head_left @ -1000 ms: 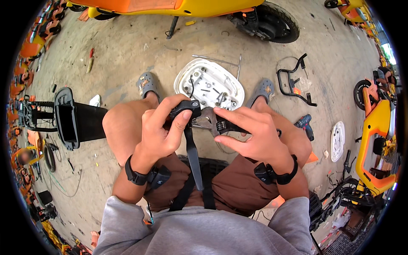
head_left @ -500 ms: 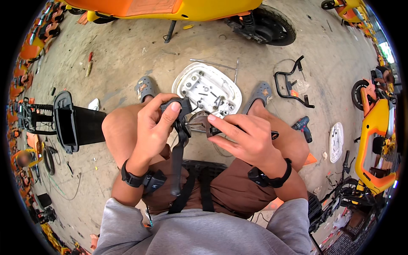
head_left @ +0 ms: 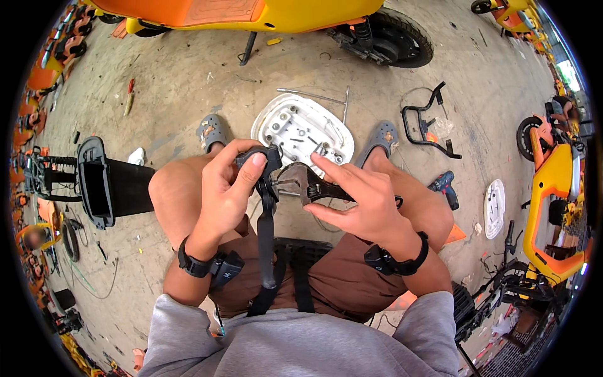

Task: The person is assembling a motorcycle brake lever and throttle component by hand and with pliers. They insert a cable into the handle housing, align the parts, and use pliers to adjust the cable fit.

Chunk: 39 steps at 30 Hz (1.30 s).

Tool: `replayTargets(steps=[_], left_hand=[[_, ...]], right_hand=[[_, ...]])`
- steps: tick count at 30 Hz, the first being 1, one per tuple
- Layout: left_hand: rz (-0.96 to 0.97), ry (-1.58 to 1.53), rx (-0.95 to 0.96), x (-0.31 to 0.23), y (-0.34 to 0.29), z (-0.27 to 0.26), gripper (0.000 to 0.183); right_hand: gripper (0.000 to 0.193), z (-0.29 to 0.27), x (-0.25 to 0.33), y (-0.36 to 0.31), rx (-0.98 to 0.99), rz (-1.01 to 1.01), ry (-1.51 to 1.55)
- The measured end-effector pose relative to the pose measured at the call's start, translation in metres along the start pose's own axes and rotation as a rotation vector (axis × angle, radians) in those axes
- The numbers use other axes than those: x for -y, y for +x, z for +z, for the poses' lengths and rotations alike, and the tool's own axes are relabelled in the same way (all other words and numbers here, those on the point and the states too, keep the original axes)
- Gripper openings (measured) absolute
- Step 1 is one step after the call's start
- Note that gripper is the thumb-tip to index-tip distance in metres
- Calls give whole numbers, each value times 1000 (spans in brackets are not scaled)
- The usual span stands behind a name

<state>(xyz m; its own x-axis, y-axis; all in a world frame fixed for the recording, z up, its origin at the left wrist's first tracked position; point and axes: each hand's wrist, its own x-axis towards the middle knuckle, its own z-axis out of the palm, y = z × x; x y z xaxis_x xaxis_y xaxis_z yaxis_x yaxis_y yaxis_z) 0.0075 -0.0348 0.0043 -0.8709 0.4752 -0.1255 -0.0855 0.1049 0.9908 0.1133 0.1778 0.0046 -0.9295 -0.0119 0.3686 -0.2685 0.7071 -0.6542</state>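
My left hand [head_left: 221, 188] is closed around the mount of a black brake lever [head_left: 266, 232], thumb on top, and the lever arm hangs down toward my lap. In my right hand [head_left: 375, 198] lies an adjustable wrench [head_left: 306, 183], its jaws at the side of the lever mount beside a small metal piece. The index finger is lifted off above the wrench head, while the thumb lies below it. Part of the wrench handle is hidden behind my fingers. Whether the jaws grip the piece I cannot tell.
Between my feet lies a white tray [head_left: 259, 119] with bolts and small parts. A yellow scooter [head_left: 295, 16] stands beyond it. To the right are a black tubular frame [head_left: 409, 125] and a cordless drill [head_left: 445, 187]; a black bin-like part [head_left: 129, 188] is left of my knee.
My right index finger has risen off the wrench head and the fingers have spread, uncovering more of the wrench. My left hand keeps its hold on the brake lever.
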Motion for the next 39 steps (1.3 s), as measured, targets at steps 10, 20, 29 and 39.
replayTargets(steps=[10, 20, 29, 39], left_hand=[[324, 220, -34, 2, -2, 5, 22], [709, 485, -36, 3, 0, 0, 22], [737, 548, -42, 3, 0, 0, 21], [572, 409, -36, 6, 1, 6, 18]], right_hand=[[59, -6, 2, 1, 136, 152, 226], [55, -11, 2, 4, 295, 404, 520], [57, -2, 5, 1, 203, 360, 507], [64, -1, 3, -3, 193, 383, 489]])
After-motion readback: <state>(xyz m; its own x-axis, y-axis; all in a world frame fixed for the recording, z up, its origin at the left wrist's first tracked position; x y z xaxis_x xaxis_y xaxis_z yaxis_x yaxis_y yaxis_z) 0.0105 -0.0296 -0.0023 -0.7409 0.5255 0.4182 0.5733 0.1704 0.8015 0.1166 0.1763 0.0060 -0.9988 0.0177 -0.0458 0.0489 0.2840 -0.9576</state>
